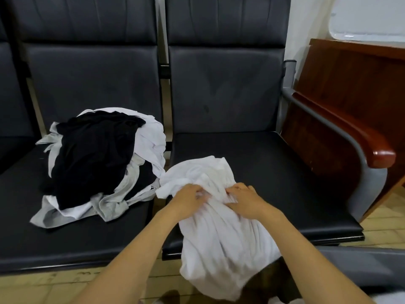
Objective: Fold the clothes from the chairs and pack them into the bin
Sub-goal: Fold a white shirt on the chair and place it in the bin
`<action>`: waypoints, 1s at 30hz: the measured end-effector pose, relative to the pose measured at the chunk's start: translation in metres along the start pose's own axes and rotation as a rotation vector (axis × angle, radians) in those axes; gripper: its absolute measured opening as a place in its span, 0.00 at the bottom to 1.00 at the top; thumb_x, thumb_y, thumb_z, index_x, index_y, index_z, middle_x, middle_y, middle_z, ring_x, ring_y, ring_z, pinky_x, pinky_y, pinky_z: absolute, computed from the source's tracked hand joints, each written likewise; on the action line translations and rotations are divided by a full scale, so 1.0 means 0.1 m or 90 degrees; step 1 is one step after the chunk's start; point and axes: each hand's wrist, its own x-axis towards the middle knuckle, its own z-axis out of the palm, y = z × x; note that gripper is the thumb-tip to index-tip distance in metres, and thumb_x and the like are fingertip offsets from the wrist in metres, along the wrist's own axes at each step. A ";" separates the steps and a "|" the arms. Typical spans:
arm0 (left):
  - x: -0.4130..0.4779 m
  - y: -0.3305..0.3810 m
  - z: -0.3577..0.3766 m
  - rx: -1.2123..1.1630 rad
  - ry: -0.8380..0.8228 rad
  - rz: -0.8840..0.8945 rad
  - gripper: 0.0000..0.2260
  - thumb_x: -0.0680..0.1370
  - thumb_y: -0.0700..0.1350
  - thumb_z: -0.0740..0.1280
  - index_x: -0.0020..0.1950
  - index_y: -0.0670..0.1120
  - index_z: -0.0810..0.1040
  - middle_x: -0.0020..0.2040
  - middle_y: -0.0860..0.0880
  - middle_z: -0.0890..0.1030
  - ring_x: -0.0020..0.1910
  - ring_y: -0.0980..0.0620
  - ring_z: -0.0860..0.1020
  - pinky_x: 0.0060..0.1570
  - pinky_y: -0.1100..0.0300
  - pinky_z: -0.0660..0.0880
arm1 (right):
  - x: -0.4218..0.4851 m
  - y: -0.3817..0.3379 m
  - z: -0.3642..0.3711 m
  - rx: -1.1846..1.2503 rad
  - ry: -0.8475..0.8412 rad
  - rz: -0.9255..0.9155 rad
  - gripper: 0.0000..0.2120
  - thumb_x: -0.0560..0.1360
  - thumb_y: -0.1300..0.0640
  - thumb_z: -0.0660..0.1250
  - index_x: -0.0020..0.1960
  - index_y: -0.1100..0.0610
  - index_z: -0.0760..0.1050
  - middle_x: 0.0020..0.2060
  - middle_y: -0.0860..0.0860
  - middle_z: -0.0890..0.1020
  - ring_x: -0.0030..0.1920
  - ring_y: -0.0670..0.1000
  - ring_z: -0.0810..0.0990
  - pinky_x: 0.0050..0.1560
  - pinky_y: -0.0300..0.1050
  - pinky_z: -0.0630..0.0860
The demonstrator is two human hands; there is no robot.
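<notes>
A crumpled white garment (221, 233) lies on the front of the right black chair seat (274, 172) and hangs over its front edge toward the floor. My left hand (188, 199) and my right hand (245, 199) both grip bunched cloth near the garment's middle, fingers curled into the folds, a short gap between them. On the left chair seat (26, 227) sits a loose pile of clothes (98, 163): a black garment on top of white and grey ones. No bin is in view.
A row of black padded chairs with backrests fills the view. At the right stand a grey armrest with a red-brown wooden cap (381, 156) and a dark wooden panel (355, 84). Pale tiled floor (385, 213) shows below and at the right.
</notes>
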 end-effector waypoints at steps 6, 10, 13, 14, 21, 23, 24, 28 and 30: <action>0.07 -0.24 0.04 0.070 0.201 -0.021 0.18 0.81 0.40 0.58 0.71 0.44 0.65 0.67 0.44 0.67 0.63 0.43 0.71 0.60 0.49 0.72 | 0.11 -0.05 0.06 -0.037 0.140 0.064 0.14 0.82 0.62 0.51 0.66 0.60 0.68 0.63 0.55 0.69 0.63 0.57 0.68 0.62 0.48 0.67; 0.04 -0.33 -0.08 0.047 0.263 -0.069 0.23 0.78 0.45 0.66 0.71 0.44 0.64 0.63 0.43 0.70 0.58 0.43 0.74 0.52 0.51 0.73 | 0.13 0.07 0.03 0.105 0.190 0.113 0.25 0.79 0.53 0.63 0.72 0.58 0.59 0.65 0.57 0.68 0.62 0.58 0.72 0.57 0.50 0.72; 0.03 -0.35 -0.13 0.094 0.154 -0.075 0.22 0.76 0.53 0.68 0.67 0.47 0.73 0.61 0.45 0.75 0.59 0.46 0.74 0.55 0.57 0.71 | 0.14 0.09 0.01 0.086 0.134 0.123 0.18 0.78 0.51 0.64 0.65 0.55 0.67 0.60 0.55 0.72 0.55 0.56 0.75 0.52 0.48 0.75; 0.02 -0.34 -0.13 0.108 0.144 -0.072 0.21 0.76 0.55 0.68 0.65 0.47 0.75 0.60 0.46 0.76 0.58 0.47 0.75 0.53 0.59 0.70 | 0.17 0.10 0.00 0.079 0.128 0.122 0.16 0.78 0.51 0.64 0.63 0.55 0.69 0.59 0.55 0.73 0.53 0.55 0.76 0.50 0.48 0.75; -0.06 -0.35 -0.16 0.108 0.209 -0.054 0.14 0.81 0.47 0.63 0.64 0.43 0.75 0.57 0.41 0.77 0.54 0.44 0.76 0.51 0.57 0.71 | 0.68 -0.16 -0.41 0.186 0.076 0.100 0.24 0.81 0.56 0.55 0.75 0.56 0.56 0.65 0.57 0.71 0.52 0.54 0.74 0.46 0.45 0.72; -0.06 -0.37 -0.17 0.098 0.236 -0.063 0.13 0.80 0.46 0.65 0.63 0.42 0.73 0.55 0.42 0.77 0.53 0.44 0.77 0.50 0.54 0.73 | 0.88 -0.21 -0.41 0.143 0.076 0.104 0.26 0.81 0.55 0.57 0.76 0.55 0.53 0.67 0.58 0.69 0.57 0.57 0.75 0.50 0.48 0.73; -0.07 -0.37 -0.16 0.084 0.248 -0.070 0.14 0.79 0.45 0.66 0.62 0.43 0.71 0.54 0.43 0.77 0.52 0.44 0.77 0.50 0.53 0.74 | 0.98 -0.22 -0.38 0.120 0.087 0.114 0.28 0.80 0.55 0.59 0.76 0.55 0.52 0.67 0.58 0.67 0.59 0.58 0.74 0.51 0.49 0.73; -0.03 -0.39 -0.12 0.069 0.251 -0.114 0.25 0.77 0.46 0.69 0.68 0.42 0.63 0.65 0.43 0.67 0.58 0.43 0.74 0.53 0.54 0.73 | 1.29 -0.22 -0.34 0.161 0.131 0.126 0.39 0.75 0.57 0.69 0.78 0.54 0.50 0.72 0.57 0.61 0.65 0.59 0.71 0.54 0.49 0.71; 0.01 -0.40 -0.13 0.076 0.210 -0.166 0.22 0.77 0.49 0.68 0.66 0.40 0.67 0.66 0.43 0.64 0.58 0.43 0.74 0.54 0.54 0.73 | 1.36 -0.22 -0.37 0.168 0.109 0.112 0.34 0.73 0.59 0.70 0.75 0.57 0.59 0.69 0.57 0.66 0.65 0.58 0.72 0.58 0.49 0.72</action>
